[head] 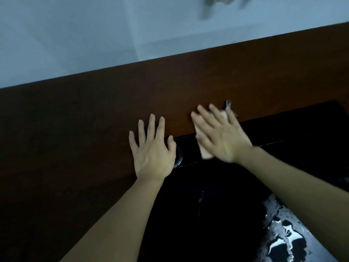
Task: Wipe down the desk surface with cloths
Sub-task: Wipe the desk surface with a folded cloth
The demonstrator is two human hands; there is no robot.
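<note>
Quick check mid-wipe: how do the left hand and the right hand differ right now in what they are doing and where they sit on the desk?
The left hand lies flat with nothing under it; the right hand presses a pale cloth beneath its palm. The left hand rests mostly on the brown desk; the right hand straddles the edge of the black panel. The left hand looks sharp, the right hand blurred. Both have straight, spread fingers, palm down.

Dim, bluish cast overall. Right hand [221, 133] motion-blurred, esp. fingertips; left hand [153, 148] sharper. Glare patches on wet black surface [283, 229] bottom right, light prob. from above. Blurred grey smear [217, 4] at top edge, unidentifiable. Desk [75, 120] edge tilts w/ wide-angle distortion.
</note>
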